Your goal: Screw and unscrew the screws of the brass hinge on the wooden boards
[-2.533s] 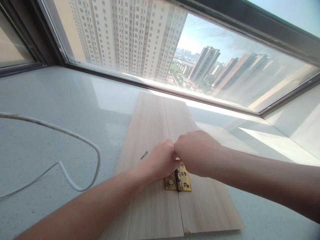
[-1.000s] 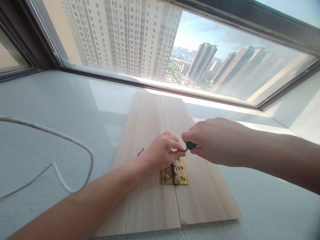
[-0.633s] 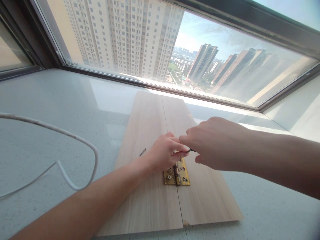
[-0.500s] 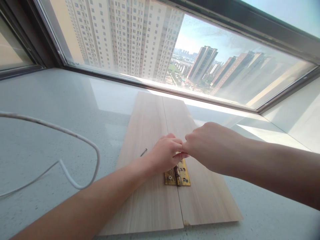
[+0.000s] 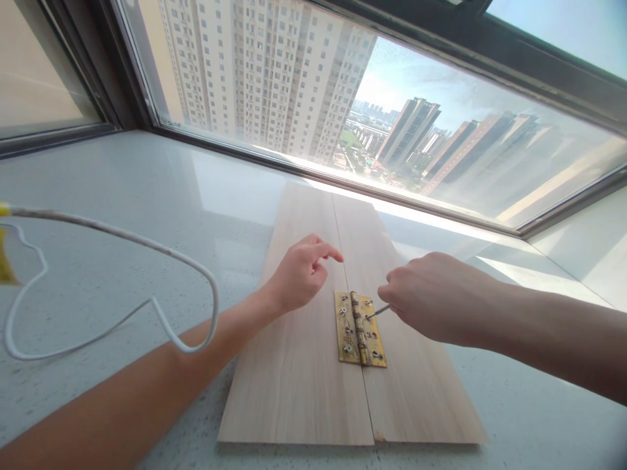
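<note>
Two pale wooden boards lie side by side on a speckled white sill. A brass hinge with several screws spans their seam. My right hand is closed round a small screwdriver, whose thin shaft points at the upper right corner of the hinge. My left hand hovers over the left board just up and left of the hinge. Its index finger is stretched out, the other fingers are loosely curled, and it holds nothing that I can see.
A stiff white cable loops over the sill on the left, with a yellow piece at the frame's edge. The dark window frame runs along the back, with tall buildings beyond the glass. A white side wall rises at right.
My left hand has lifted off the hinge and moved up and left, uncovering it. My right hand has shifted right, and the screwdriver tip now meets the hinge's right leaf.
</note>
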The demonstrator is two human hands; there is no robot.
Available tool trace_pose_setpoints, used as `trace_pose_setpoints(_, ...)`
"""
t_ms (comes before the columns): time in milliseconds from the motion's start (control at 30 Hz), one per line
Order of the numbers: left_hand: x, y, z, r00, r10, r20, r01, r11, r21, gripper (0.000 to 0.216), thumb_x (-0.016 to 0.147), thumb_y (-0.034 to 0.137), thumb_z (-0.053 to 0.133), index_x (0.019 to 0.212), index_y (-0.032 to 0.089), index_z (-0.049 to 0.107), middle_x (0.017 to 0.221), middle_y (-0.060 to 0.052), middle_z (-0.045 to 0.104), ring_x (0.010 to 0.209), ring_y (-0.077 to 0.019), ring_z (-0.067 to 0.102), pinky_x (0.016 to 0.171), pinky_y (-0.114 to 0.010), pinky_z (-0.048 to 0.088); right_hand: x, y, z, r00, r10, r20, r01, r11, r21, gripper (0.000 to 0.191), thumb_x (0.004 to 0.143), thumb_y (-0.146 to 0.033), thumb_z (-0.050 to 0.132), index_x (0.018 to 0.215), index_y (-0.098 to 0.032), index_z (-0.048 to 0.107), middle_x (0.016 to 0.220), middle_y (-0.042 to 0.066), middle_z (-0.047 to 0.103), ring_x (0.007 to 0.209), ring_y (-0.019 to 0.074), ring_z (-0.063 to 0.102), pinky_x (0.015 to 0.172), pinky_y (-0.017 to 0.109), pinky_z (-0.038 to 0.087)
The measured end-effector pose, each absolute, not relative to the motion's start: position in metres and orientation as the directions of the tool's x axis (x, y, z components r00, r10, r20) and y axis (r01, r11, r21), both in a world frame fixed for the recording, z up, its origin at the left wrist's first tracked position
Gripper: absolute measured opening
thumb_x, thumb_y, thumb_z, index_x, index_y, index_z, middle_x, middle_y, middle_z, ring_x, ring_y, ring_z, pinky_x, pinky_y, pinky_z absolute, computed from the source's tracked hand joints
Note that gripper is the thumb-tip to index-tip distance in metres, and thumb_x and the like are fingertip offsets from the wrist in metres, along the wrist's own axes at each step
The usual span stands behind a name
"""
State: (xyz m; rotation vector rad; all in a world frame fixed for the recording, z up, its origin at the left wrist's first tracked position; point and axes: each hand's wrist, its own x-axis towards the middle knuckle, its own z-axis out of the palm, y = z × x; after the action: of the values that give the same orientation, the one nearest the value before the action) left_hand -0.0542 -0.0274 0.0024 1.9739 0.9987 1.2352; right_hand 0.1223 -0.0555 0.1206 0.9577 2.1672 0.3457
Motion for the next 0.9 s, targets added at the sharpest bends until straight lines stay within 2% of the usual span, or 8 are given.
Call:
trace_pose_setpoints(200, -0.039, -0.034, 0.0, 0.363, 0.804, 0.47, 0.276, -0.575, 0.77, 0.031, 0.073, 0.009, 0.048, 0.098, 0.019, 0.064, 0.094, -0.004, 0.06, 0.084, -0.0151, 0.054, 0.071, -0.027, 0.046, 0.12, -0.058, 0.121, -0.438, 0.729, -0.527, 0.541, 0.682, 0.493, 0.018, 0.074, -0.012, 0.048, 0.062, -0.019, 0.059, 0.056, 0.002, 0.055, 0.046, 0.0155, 0.049, 0.047, 0.028, 0.023)
trace_pose_setpoints(367, -0.041, -0.032, -0.005, 0.3, 0.828, 0.474, 0.35, -0.558, 0.753, 0.023, 0.077, 0.015, 0.049, 0.094, 0.017, 0.064, 0.089, -0.003, 0.061, 0.079, -0.0151, 0.055, 0.07, -0.029, 0.046, 0.115, -0.059, 0.122, -0.446, 0.713, -0.541, 0.495, 0.7, 0.514, 0.02, 0.069, -0.005, 0.048, 0.063, -0.019, 0.06, 0.053, 0.002, 0.053, 0.045, 0.016, 0.049, 0.045, 0.028, 0.023)
trace_pose_setpoints(633, -0.053, -0.018, -0.008, 0.191, 0.864, 0.466, 0.393, -0.502, 0.77, 0.019, 0.079, 0.017, 0.049, 0.088, 0.017, 0.066, 0.084, -0.003, 0.062, 0.075, -0.0137, 0.055, 0.06, -0.024, 0.043, 0.113, -0.056, 0.119, -0.409, 0.711, -0.572, 0.53, 0.695, 0.485, 0.018, 0.076, -0.016, 0.049, 0.064, -0.018, 0.062, 0.066, 0.005, 0.058, 0.05, 0.015, 0.051, 0.044, 0.028, 0.024)
trace_pose_setpoints(700, -0.053, -0.018, -0.008, 0.197, 0.864, 0.464, 0.388, -0.503, 0.773, 0.019, 0.079, 0.017, 0.049, 0.088, 0.017, 0.066, 0.083, -0.003, 0.062, 0.074, -0.0135, 0.055, 0.058, -0.023, 0.042, 0.113, -0.056, 0.118, -0.406, 0.723, -0.558, 0.553, 0.681, 0.48, 0.011, 0.072, -0.014, 0.051, 0.07, -0.019, 0.061, 0.065, 0.004, 0.056, 0.049, 0.0151, 0.051, 0.044, 0.027, 0.024)
trace_pose_setpoints(800, -0.05, -0.019, -0.008, 0.244, 0.846, 0.475, 0.386, -0.534, 0.753, 0.017, 0.079, 0.018, 0.05, 0.086, 0.017, 0.065, 0.079, -0.001, 0.062, 0.072, -0.0127, 0.055, 0.061, -0.024, 0.042, 0.112, -0.055, 0.12, -0.403, 0.729, -0.554, 0.581, 0.671, 0.46, 0.019, 0.063, -0.007, 0.053, 0.077, -0.019, 0.057, 0.068, 0.001, 0.055, 0.046, 0.0137, 0.047, 0.042, 0.027, 0.024)
trace_pose_setpoints(900, -0.048, -0.021, -0.008, 0.268, 0.839, 0.473, 0.386, -0.544, 0.745, 0.016, 0.079, 0.019, 0.051, 0.085, 0.017, 0.065, 0.078, -0.001, 0.062, 0.07, -0.0125, 0.055, 0.062, -0.025, 0.042, 0.112, -0.052, 0.121, -0.374, 0.717, -0.588, 0.603, 0.67, 0.434, 0.018, 0.061, -0.004, 0.051, 0.071, -0.019, 0.054, 0.07, 0.002, 0.055, 0.046, 0.0122, 0.045, 0.041, 0.026, 0.024)
